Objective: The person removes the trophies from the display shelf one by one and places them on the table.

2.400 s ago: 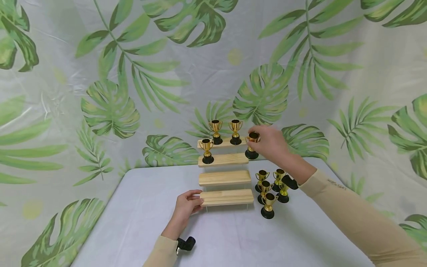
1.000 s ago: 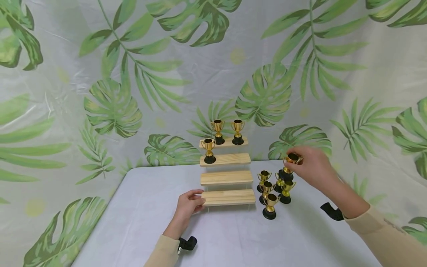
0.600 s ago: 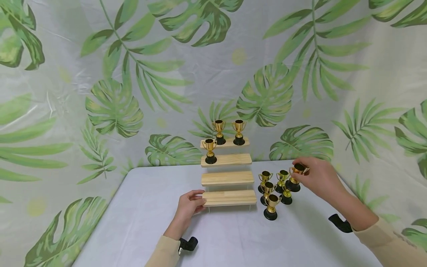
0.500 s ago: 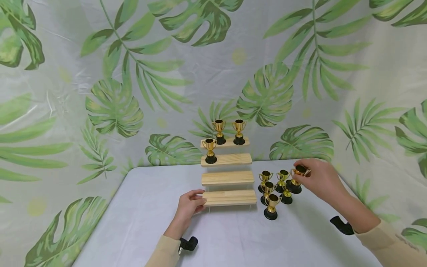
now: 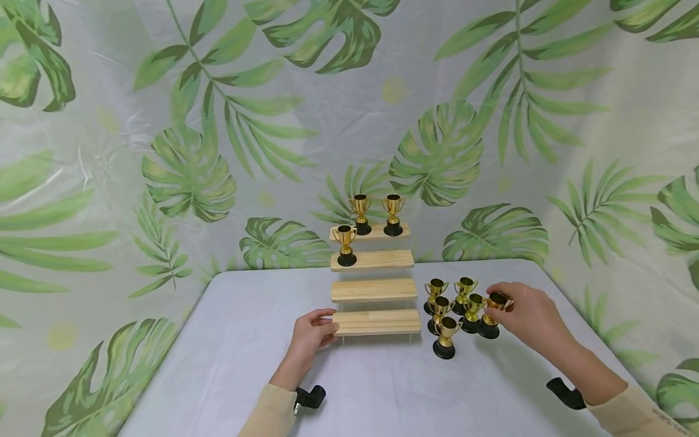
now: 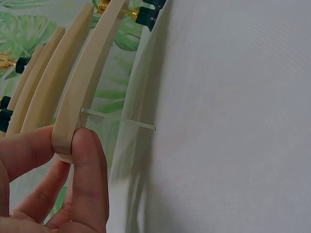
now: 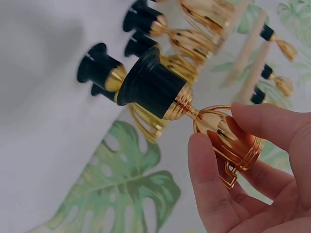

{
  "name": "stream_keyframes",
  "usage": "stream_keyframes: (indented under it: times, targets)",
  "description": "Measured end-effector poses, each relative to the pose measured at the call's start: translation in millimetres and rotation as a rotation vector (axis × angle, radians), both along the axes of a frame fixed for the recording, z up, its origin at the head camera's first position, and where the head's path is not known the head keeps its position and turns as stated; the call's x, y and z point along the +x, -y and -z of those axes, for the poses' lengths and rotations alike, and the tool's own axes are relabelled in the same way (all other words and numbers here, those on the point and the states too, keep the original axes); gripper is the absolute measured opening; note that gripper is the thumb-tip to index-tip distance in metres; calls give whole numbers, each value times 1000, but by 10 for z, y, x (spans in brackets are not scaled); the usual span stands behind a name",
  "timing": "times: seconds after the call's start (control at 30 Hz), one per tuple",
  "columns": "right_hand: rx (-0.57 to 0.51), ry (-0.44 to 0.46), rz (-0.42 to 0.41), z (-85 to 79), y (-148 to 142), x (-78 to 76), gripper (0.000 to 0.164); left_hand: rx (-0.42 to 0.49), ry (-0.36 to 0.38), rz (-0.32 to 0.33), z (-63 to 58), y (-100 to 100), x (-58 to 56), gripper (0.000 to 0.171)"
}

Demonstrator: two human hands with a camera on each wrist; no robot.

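Note:
My left hand [image 5: 307,335] pinches the left end of the lowest board of a four-step wooden display stand [image 5: 377,322]; in the left wrist view the thumb and fingers grip the board's rounded end [image 6: 65,133]. Between its thumb and fingers my right hand [image 5: 532,317] holds a small gold trophy cup [image 5: 491,315] by the bowl, black base downward. That cup is beside several similar trophies [image 5: 446,335] standing right of the stand. Whether its base touches the tablecloth, I cannot tell. The right wrist view shows the held cup's black base [image 7: 155,87] large in front of the others.
Two trophies [image 5: 393,213] stand on the top board, and one trophy [image 5: 346,244] on the left of the second board. Thin clear legs carry the stand. A white cloth covers the table [image 5: 246,346]; a leaf-print curtain [image 5: 273,121] hangs behind.
My right hand has carried its trophy from beside the second board's right end, rightward and down to the group on the table. My left hand keeps its grip on the lowest board.

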State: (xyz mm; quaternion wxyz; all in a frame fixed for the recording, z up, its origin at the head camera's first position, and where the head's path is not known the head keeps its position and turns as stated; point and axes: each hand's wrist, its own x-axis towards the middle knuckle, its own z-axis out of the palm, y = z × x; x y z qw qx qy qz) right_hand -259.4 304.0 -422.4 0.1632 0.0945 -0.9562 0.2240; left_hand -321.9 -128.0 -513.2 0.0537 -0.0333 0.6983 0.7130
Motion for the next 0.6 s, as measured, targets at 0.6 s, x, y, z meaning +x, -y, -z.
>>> stream_keyframes:
  times: [0.6]
  targets:
    - [7, 54, 6, 466, 12, -8, 33, 27, -5, -23, 157, 6, -86, 42]
